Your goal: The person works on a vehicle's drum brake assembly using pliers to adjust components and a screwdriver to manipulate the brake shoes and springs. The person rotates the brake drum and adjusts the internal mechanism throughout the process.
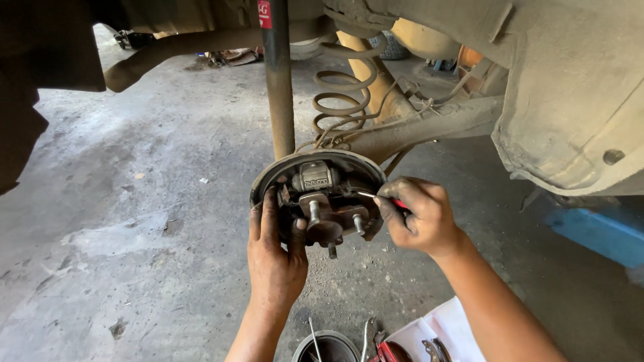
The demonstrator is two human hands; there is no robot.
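Brake drum already off; the brake plate (272, 175) sits exposed under the spring (342, 100). Left hand (274, 251) grips its lower edge. Right hand (417, 214), fingers closed on a small tool (376, 196), works inside. Reassembly remains.

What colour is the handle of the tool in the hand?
Red, on the tool in the right hand; head view.

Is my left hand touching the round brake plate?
Touching. The head view shows the left hand gripping the brake plate's lower left edge, fingers laid over it.

Coil spring (342, 94) behind brake plate (295, 164); tin (327, 347) below, front.
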